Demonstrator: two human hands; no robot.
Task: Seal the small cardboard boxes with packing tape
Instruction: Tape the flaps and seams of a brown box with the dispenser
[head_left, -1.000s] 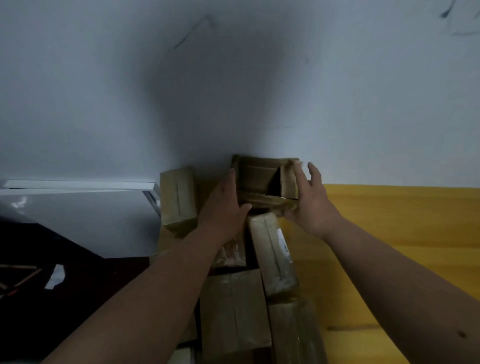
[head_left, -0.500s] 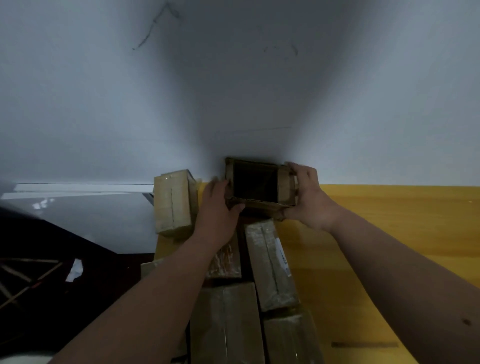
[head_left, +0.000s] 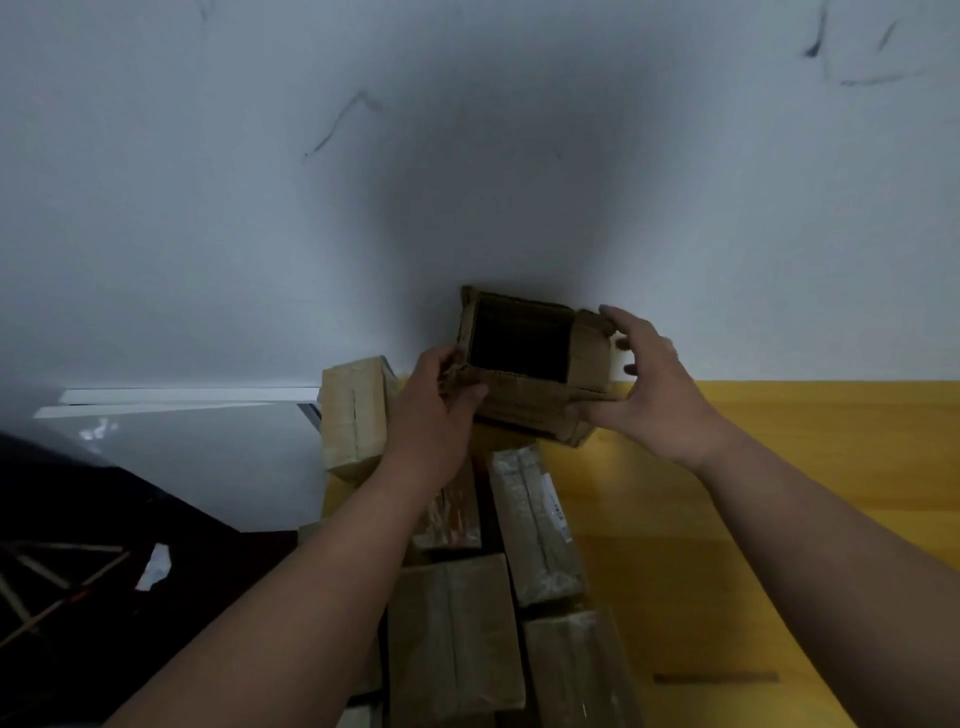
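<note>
listing items on the yellow table (head_left: 779, 467): one open cardboard box (head_left: 524, 364), raised against the grey wall (head_left: 467, 156) at the table's far edge, its dark inside facing the camera; five taped boxes counted below and beside it. of these, one taped box (head_left: 353, 410) stands at the table's left edge near the wall; one (head_left: 452, 512) lies partly under the left forearm; one long box (head_left: 537, 525) lies just right of it; two larger ones (head_left: 452, 634) and (head_left: 576, 670) lie side by side nearest the camera. no tape roll can be made out. hands, two: left hand (head_left: 431, 410) curled round the open box's lower left corner, thumb on the front edge. right hand (head_left: 644, 384) grips the box's right end, thumb under the near edge, fingers bent over the right flap.
</note>
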